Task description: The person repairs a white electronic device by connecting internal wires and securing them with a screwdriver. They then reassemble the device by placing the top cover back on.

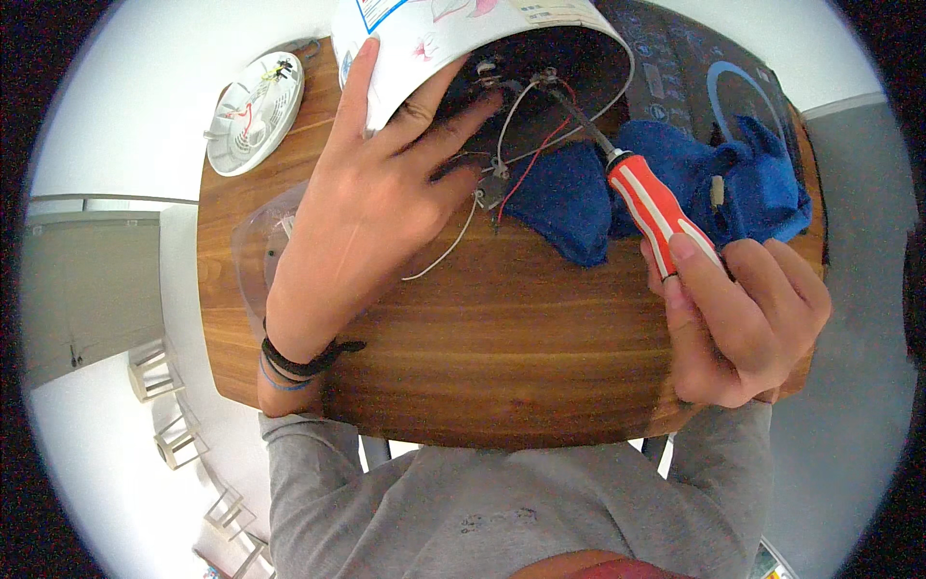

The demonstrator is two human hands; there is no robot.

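At the far side of the wooden table (540, 357), the white housing (453, 34) lies on its side, its dark mouth facing the person, w/ thin wires coming out. The left hand (391, 203) is spread wide across its rim: one finger lies along the outer wall, the others reach inside; whether their tips pinch sth. there, I can't tell, b/c it is too dark. The right hand (748, 309) is wrapped round the rear part of the red-and-white screwdriver (656, 198), and the shaft goes slanting into the mouth, its tip at or v. near the metal fitting (548, 75); exact contact is not clear. To do this step well, I'd say, the shaft should stand straight in line w/ the part it meets; now it comes from the person's right, so a tilted tip could slip & scratch. Pref. press firmly along the shaft first, then turn slowly, w/ left fingertips out of the slip path. The red wire (527, 174) and the white wire (503, 128) hang near the shaft, so better to guide them aside and not pull. The blue cloth (569, 207) lies near the mouth; IMO it may serve as soft support, b/c a rounded body can roll under pressure.
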